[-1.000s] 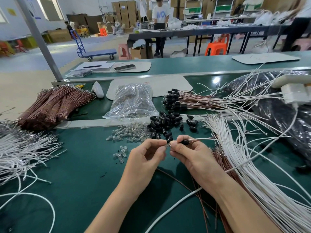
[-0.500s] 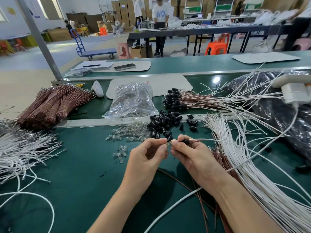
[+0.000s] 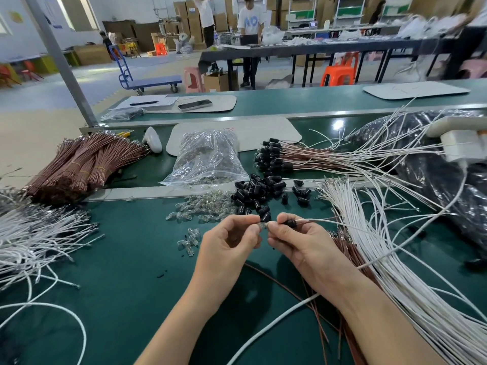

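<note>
Reference: the pile of black sockets on the green tabletop. Left of the pile lie loose clear bulbs. Just in front of the pile, the left hand pinches one clear bulb between thumb and forefinger. The right hand, fingertips close to the left's, grips a black socket whose white wire runs right. Right of the pile fans a white wire bundle.

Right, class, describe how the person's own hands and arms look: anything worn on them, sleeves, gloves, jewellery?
The left hand and right hand are bare: no gloves, rings, watch or bracelet show. Both forearms are uncovered to the picture's edge, so no sleeve is in view.
</note>
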Tool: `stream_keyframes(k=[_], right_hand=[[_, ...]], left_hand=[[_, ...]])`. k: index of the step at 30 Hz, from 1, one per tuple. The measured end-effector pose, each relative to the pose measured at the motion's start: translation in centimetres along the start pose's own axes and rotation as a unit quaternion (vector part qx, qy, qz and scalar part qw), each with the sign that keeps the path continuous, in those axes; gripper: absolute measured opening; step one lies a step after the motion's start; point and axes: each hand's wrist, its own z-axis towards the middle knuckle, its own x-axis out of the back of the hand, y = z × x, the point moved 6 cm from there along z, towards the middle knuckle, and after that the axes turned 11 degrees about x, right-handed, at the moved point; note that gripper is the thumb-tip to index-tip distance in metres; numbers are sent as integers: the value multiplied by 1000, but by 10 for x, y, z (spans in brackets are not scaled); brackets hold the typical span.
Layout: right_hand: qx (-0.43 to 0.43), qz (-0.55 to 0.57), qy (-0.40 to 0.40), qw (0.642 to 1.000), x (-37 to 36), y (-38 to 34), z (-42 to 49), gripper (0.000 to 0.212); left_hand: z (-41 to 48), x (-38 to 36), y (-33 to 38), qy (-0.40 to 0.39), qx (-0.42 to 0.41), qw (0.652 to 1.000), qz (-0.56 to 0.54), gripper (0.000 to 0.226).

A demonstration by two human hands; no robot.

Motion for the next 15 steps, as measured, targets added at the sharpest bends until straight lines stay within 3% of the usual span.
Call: stream_keyframes(k=[15], right_hand=[[-21,0,16,1000,2,2,-3,15]], left_hand=[[-3,-1,4,-17,3,1000,13,14]])
